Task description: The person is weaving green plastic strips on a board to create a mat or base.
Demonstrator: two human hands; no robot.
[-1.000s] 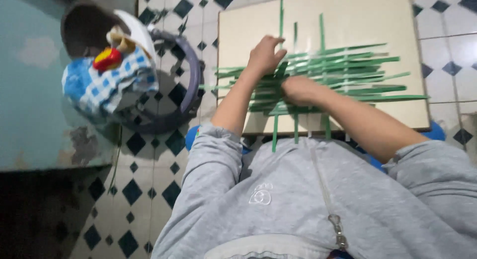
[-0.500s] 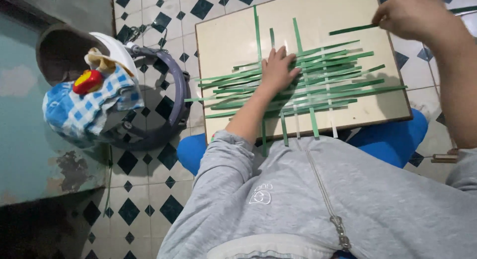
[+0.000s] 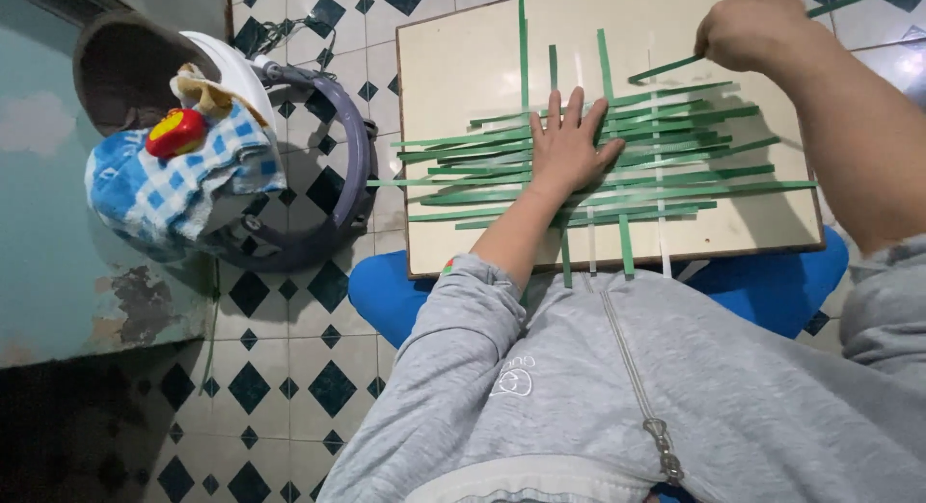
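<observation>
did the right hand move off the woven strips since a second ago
Yes. The right hand has gone from the middle of the green strips to the far right corner of the board, pinching one strip.

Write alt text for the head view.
A person's left hand presses flat on a mat of woven green strips on a cream rectangular board, while the right hand pinches one loose green strip above it.

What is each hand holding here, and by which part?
Right hand pinches one green strip partway along. Left hand holds nothing; it lies flat on the woven strips.
</observation>
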